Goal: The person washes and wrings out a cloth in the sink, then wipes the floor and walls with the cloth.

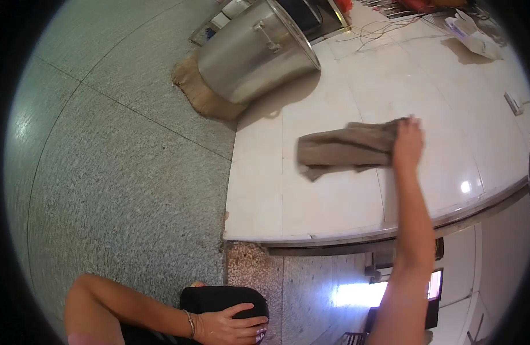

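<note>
On a white tiled slab, my right hand grips the right end of a grey-brown cloth. The cloth lies spread and creased to the left of the hand, and the hand is slightly blurred. My left hand, a bangle at its wrist, rests on my black-clothed knee. Its fingers lie stretched out over the knee and it holds nothing.
A large steel drum stands on brown sacking at the slab's far left. Farther back are thin wires and a plastic packet. A small white box sits at right. Grey stone floor borders the slab.
</note>
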A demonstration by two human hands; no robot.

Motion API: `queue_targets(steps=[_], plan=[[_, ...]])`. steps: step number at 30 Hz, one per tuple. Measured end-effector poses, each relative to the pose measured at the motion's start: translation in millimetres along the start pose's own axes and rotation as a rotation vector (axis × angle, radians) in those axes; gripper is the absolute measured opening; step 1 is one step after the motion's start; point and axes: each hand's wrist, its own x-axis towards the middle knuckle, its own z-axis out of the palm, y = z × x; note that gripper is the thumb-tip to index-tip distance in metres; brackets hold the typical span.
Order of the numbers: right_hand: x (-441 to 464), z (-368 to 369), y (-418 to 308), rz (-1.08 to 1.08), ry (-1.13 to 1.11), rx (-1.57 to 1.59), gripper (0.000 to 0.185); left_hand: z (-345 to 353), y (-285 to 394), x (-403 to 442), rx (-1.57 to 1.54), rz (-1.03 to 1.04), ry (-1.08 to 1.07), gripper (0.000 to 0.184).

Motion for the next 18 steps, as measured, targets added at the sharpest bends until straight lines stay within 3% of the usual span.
queue_targets(steps=[2,4,5,8,9,10,13,18], plan=[[-23.4,7.3,-65.2,0.033,-0.048,0.255,0.033,-2.0,2.3,0.8,0.022,-0.001,0.007,0.034],[-62.9,8.6,-138.1,-0.100,-0.133,0.288,0.032,-6.4,4.8,-1.6,0.058,-0.012,-0.029,0.035],[-87.9,10.4,-173.4,-0.188,-0.356,0.287,0.042,-8.5,6.3,-3.2,0.075,-0.012,-0.039,0.035],[-158.1,-0.1,-248.4,-0.318,-0.337,0.501,0.029,-14.9,7.7,-7.0,0.086,-0.015,-0.078,0.036],[-154.7,-27.5,-243.2,-0.397,-0.507,0.517,0.024,-17.2,7.2,-8.7,0.101,-0.040,-0.071,0.037],[-162.1,-30.1,-234.6,-0.414,-0.306,0.558,0.021,-18.0,5.8,-9.5,0.105,-0.054,-0.065,0.037],[-138.8,-68.3,-169.9,-0.377,-0.436,0.498,0.019,-20.2,3.4,-10.8,0.089,-0.036,-0.073,0.038],[-97.4,-119.4,-11.4,-0.038,-0.218,0.255,0.022,-23.5,0.7,-8.6,0.089,-0.038,-0.060,0.037]])
